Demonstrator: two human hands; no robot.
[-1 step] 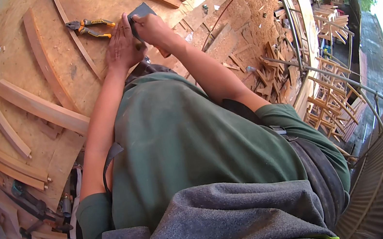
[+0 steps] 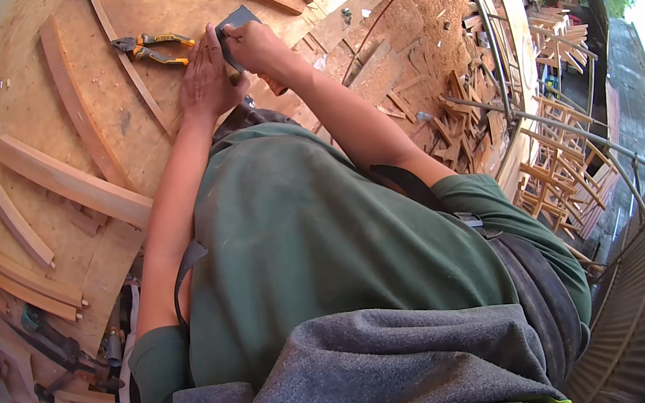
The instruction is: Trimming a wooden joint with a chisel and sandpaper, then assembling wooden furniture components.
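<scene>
At the far end of the plywood worktop (image 2: 34, 85), the right hand (image 2: 255, 46) has its grip closed on a dark sheet of sandpaper (image 2: 235, 22). The left hand (image 2: 205, 82) lies flat just beside it, fingers spread, gripping nothing. Orange-handled pliers (image 2: 151, 49) rest left of the hands, near curved wooden strips (image 2: 74, 104).

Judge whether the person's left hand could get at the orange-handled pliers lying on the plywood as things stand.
Probably yes: the left hand rests flat on the board, the pliers lie just beyond its fingertips, and nothing sits between them except a thin curved wooden strip.
</scene>
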